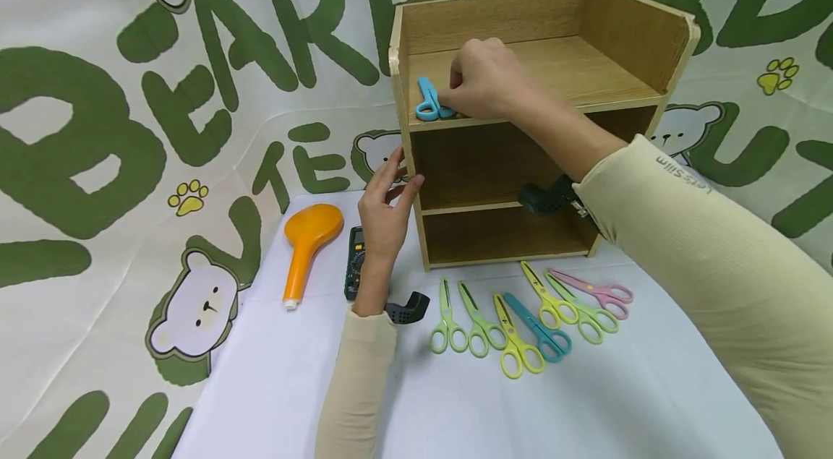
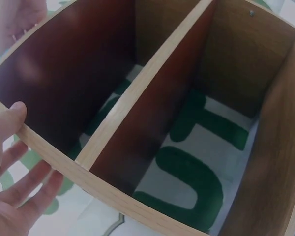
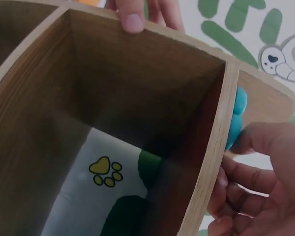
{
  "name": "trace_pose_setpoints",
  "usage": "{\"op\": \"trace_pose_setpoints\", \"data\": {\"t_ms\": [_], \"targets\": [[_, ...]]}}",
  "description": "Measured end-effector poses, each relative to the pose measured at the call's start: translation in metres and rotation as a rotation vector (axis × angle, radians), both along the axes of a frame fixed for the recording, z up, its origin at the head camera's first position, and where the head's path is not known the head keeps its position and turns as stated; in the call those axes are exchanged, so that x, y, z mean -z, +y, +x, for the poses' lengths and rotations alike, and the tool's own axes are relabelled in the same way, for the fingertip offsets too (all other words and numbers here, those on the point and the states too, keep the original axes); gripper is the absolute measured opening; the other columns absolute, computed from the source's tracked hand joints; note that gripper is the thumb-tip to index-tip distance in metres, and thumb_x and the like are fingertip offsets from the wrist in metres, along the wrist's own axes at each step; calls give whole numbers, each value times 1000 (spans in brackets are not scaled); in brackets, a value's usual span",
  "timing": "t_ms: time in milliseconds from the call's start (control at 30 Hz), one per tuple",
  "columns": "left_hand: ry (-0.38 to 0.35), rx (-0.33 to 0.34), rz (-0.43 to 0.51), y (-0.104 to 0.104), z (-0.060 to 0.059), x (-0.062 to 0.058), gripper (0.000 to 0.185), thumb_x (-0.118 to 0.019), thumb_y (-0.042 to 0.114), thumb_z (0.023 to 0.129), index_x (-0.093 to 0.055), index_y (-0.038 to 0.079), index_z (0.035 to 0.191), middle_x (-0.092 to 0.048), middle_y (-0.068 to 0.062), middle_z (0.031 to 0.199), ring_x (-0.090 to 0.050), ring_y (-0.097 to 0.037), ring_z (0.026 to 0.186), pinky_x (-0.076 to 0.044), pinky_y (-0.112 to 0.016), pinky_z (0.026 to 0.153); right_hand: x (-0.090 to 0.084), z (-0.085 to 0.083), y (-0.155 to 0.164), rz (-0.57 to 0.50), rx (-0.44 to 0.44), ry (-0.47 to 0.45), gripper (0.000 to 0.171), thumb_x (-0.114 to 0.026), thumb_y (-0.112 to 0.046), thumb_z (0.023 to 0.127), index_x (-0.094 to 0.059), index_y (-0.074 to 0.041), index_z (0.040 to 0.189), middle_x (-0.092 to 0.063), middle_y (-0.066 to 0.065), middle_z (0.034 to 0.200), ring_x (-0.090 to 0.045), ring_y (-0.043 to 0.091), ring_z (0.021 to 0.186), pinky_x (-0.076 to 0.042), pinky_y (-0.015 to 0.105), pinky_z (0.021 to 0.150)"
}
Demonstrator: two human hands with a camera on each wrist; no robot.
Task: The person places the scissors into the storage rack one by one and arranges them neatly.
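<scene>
Blue scissors: on the top board of the wooden shelf, at its left front corner, loops near the front edge, blades toward the back.
Right hand: thumb at one handle loop, other fingers curled inward; whether they pinch the loop cannot be told.
Left hand: grips the left side panel, thumb on the front edge, fingers along the outer face.
Handling: the scissors are probably best guided by the loops and kept inward, since little board lies in front of them; a firm left grip should keep the shelf from shifting.
Shelf: straight boards with pale wood grain; inner faces darker and reddish in places.
Scissors on the cloth: light green scissors, yellow scissors, teal scissors and pink scissors, in a loose fan (seven pairs, some colours repeated); slim tapering blades, rounded loops, apparently plastic.
Left of the shelf: an orange paddle-shaped object, smooth, with a bulbous head and white tip; near it, a dark boxy multimeter, partly behind the forearm.
Ground: smooth white cloth before a fabric backdrop with broad green letters.
</scene>
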State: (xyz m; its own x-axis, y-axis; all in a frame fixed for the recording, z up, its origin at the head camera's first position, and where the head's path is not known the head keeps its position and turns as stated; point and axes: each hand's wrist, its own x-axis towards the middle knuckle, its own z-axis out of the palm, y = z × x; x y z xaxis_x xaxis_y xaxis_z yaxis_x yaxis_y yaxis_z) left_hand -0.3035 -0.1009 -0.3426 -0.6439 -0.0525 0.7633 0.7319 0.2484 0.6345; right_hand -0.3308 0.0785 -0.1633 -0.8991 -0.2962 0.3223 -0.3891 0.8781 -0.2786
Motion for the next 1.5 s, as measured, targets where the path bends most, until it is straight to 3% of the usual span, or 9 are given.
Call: {"op": "trace_pose_setpoints", "data": {"t_ms": [100, 233, 367, 567, 700, 867, 1133, 1333, 1500], "targets": [[9, -2, 3, 0, 0, -1, 49, -69, -1, 92, -55, -5, 139, -61, -21, 132, -64, -34, 108, -55, -55, 89, -2, 4, 8, -21, -26, 46, 28, -56, -20, 94, -75, -2, 85, -65, 8, 74, -52, 22, 73, -40, 31, 63], [11, -2, 1, 1, -1, -2, 50, -69, -1, 92, -55, -5, 139, -61, -21, 132, -64, -34, 108, -55, -56, 89, -3, 17, 21, -44, -93, 180, 26, -53, -13, 94, -75, 0, 89, -66, 11, 79, -52, 22, 73, -39, 32, 65], [8, -5, -1, 0, -1, -2, 50, -70, -1, 92, -55, -5, 139, -62, -21, 131, -65, -34, 108, -55, -55, 88, -2, 37, 34, -41, -174, 297, 21, -55, -10, 94, -74, -1, 88, -64, 11, 79, -53, 22, 73, -39, 33, 66], [-17, -9, -5, 0, 1, -2, 50, -69, 1, 93, -54, -4, 141, -61, -20, 132, -64, -33, 109, -55, -54, 90, 11, 74, 57, -6, -269, 354, 11, -64, -7, 94, -73, -5, 90, -65, 5, 85, -56, 17, 78, -45, 30, 67], [-34, -17, -12, 0, 2, -2, 51, -69, 1, 93, -54, -3, 141, -61, -19, 132, -64, -32, 109, -55, -53, 90, 33, 92, 75, -8, -328, 376, 6, -72, -3, 88, -74, -8, 90, -67, 0, 87, -56, 15, 75, -45, 24, 60], [-42, -20, -21, 0, 4, -2, 50, -69, 2, 94, -54, -3, 141, -61, -19, 133, -63, -33, 111, -55, -54, 91, 65, 107, 102, -15, -362, 385, 17, -80, 0, 78, -74, -12, 88, -67, -5, 89, -56, 13, 78, -46, 19, 60], [-23, -26, -16, 0, 6, -3, 50, -69, 2, 93, -54, -3, 141, -61, -19, 133, -63, -34, 111, -55, -55, 89, 120, 122, 138, 26, -299, 325, 24, -86, -3, 71, -74, -16, 87, -65, -9, 90, -54, 9, 80, -52, 21, 55], [-27, -20, -18, 0, 6, -3, 50, -69, 1, 93, -54, -2, 141, -61, -20, 133, -63, -35, 110, -54, -57, 89, 167, 124, 159, 80, -212, 221, 24, -87, -6, 72, -75, -20, 88, -64, -12, 91, -57, 10, 84, -57, 35, 68], [-18, -23, -17, 1, 6, -3, 51, -69, 2, 93, -54, -3, 141, -61, -20, 132, -64, -35, 110, -54, -58, 89, 198, 121, 175, 93, -160, 112, 21, -86, -9, 76, -75, -19, 90, -65, -11, 91, -58, 13, 85, -56, 38, 70]]}}
